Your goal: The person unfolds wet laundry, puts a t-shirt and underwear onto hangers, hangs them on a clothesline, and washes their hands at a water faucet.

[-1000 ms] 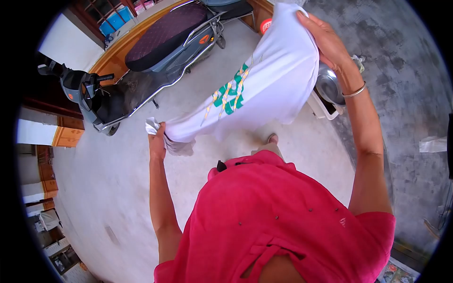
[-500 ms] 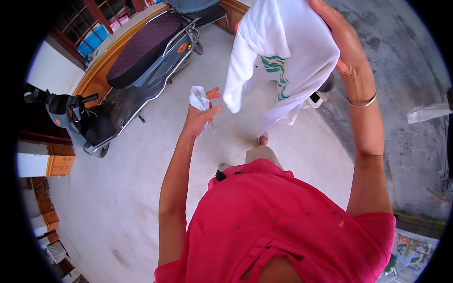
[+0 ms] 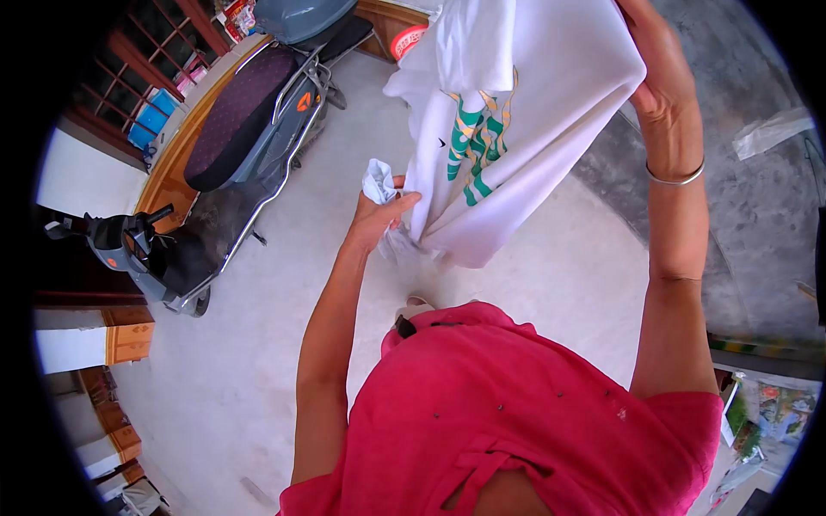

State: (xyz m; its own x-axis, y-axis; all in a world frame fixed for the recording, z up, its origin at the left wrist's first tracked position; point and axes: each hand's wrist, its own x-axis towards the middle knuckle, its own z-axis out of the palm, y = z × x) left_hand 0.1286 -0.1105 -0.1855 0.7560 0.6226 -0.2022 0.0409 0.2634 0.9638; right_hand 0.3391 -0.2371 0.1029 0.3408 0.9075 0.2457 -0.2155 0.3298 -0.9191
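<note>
A white garment (image 3: 551, 112) with a green and yellow print hangs from my right hand (image 3: 658, 73), which grips its upper right side at the top of the view; some of those fingers are behind the cloth. My left hand (image 3: 379, 215) is closed around a crumpled whitish cloth (image 3: 379, 181), whose thin lower part hangs beneath the palm. The left thumb and fingertips touch the garment's left edge. A metal bangle (image 3: 675, 179) circles my right wrist.
A grey scooter (image 3: 249, 146) with a dark seat stands at the upper left. Behind it are a barred window (image 3: 129, 64) and a blue container (image 3: 153, 119). A red round object (image 3: 408, 40) shows at the top. Pale sheeting (image 3: 770, 133) lies at the right.
My left hand let go of the garment's low end, moved right with the crumpled cloth, and now meets the garment's edge. My right hand moved right and up; the garment now hangs down.
</note>
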